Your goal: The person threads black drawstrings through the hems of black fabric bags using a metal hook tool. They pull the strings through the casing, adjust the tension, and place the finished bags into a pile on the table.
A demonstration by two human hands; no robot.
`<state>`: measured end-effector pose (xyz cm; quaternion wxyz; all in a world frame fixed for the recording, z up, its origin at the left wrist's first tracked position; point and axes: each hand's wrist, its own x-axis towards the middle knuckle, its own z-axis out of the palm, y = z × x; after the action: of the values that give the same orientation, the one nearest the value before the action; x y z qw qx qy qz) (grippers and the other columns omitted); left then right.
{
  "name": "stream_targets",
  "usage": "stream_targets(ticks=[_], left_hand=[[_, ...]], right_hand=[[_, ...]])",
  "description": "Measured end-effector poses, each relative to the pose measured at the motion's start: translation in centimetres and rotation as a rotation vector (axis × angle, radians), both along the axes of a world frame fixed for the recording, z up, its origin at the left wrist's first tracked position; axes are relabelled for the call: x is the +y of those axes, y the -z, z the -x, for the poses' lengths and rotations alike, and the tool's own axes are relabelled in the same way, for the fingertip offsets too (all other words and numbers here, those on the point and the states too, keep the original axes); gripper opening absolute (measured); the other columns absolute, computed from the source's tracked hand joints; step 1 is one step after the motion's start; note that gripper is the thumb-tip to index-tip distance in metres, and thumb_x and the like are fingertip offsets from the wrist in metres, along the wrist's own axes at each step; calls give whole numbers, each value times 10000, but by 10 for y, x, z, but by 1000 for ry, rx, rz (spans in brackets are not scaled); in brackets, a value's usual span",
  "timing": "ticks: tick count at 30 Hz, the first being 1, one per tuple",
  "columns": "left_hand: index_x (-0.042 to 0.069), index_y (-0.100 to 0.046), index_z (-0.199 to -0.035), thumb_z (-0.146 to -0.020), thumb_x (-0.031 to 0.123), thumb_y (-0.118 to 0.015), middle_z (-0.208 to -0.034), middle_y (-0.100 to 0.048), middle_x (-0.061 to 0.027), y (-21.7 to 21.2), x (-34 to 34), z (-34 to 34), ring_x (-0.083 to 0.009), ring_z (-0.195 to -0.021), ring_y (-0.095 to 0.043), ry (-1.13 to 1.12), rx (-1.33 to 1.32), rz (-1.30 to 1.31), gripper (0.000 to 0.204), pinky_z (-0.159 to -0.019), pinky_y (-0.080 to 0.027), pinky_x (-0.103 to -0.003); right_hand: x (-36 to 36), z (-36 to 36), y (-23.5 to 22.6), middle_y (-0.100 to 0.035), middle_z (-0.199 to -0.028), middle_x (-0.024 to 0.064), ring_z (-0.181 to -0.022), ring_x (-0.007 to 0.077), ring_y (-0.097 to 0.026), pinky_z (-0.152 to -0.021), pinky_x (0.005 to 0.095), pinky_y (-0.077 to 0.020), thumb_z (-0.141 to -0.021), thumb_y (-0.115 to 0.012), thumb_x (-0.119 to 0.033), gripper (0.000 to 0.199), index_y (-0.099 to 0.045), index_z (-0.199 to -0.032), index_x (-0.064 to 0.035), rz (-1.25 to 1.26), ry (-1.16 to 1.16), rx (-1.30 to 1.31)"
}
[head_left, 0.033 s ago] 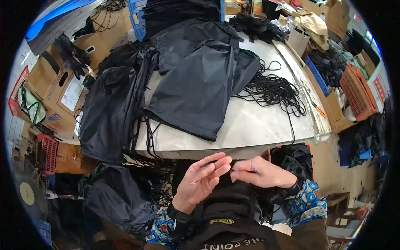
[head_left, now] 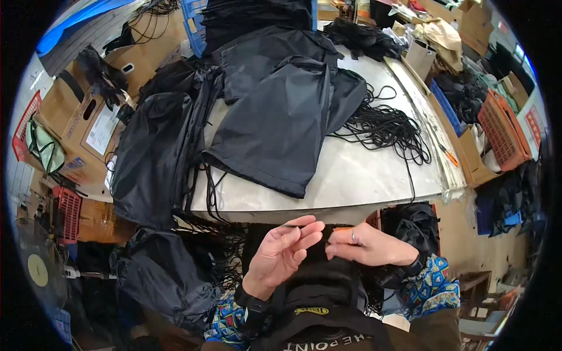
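Observation:
Both my hands are raised in front of my body, just short of the table's near edge. My left hand (head_left: 281, 251) has its palm turned up and its fingers curled, with a thin dark strand (head_left: 290, 226) between thumb and forefinger. A small gap to the right, my right hand (head_left: 374, 245), with a ring on one finger, is closed in a pinch. An orange sliver (head_left: 343, 229) shows along its fingers; the rest of that thing is hidden. Beyond them, a black drawstring-type fabric bag (head_left: 272, 128) lies flat on the white table (head_left: 363, 178).
A tangle of black cords (head_left: 386, 126) lies right of the bag. More black bags (head_left: 152, 158) hang over the table's left edge, cords dangling. At the back stands a blue crate (head_left: 193, 26) of black fabric. Cardboard boxes (head_left: 88, 128) stand left; an orange basket (head_left: 504, 126) is at right.
The orange sliver now shows at my right hand, whose fingers have shifted slightly. The dark strand in my left hand is plainer. The bags and cords on the table have not moved.

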<state>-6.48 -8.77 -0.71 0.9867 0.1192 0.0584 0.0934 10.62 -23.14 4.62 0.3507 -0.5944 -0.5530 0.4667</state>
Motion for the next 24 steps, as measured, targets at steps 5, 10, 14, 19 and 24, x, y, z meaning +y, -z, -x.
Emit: stream_targets(ticks=[5, 10, 14, 19, 24], left_hand=[[-10, -568, -1128, -965, 157, -487, -951, -664, -119, 10, 8, -1, -112, -758, -631, -91, 135, -269, 247, -527, -486, -195], [-7, -584, -1009, -964, 166, -493, -773, -593, -35, 12, -10, -11, -101, -676, -558, -311, 397, -651, 201, -639, -472, -271], [-32, -584, -1071, -953, 146, -511, -713, -558, -3, -3, -16, -9, -57, -535, -461, -251, 441, -500, 226, -511, -379, -208], [-28, -626, -1101, -925, 102, -557, -636, -509, 50, 3, -11, -3, 7, -471, -343, -223, 561, -707, 229, -417, -238, -158], [-21, -657, -1040, -915, 102, -581, -667, -525, 65, 3, -15, -1, 14, -537, -380, -283, 556, -926, 192, -469, -282, -158]], right_hand=[[-17, 1, 14, -536, -695, 23, -639, 92, -483, -579, 258, -400, -966, -500, -258, 255, -617, -938, -33, 155, -123, 127], [-19, 27, 21, -486, -731, -48, -603, 27, -383, -501, 175, -280, -959, -524, -198, 199, -577, -1059, -33, 302, 256, 786], [-17, 49, 54, -493, -714, -30, -575, 17, -397, -470, 174, -289, -948, -527, -109, 172, -583, -1081, -16, -117, 631, 1021], [-10, 43, 45, -528, -683, -29, -582, 27, -440, -496, 183, -347, -948, -534, -137, 191, -640, -1030, -1, -48, 655, 526], [-6, 41, 41, -545, -680, -15, -613, 39, -473, -538, 201, -391, -945, -541, -150, 203, -648, -1025, 2, -45, 573, 317]])
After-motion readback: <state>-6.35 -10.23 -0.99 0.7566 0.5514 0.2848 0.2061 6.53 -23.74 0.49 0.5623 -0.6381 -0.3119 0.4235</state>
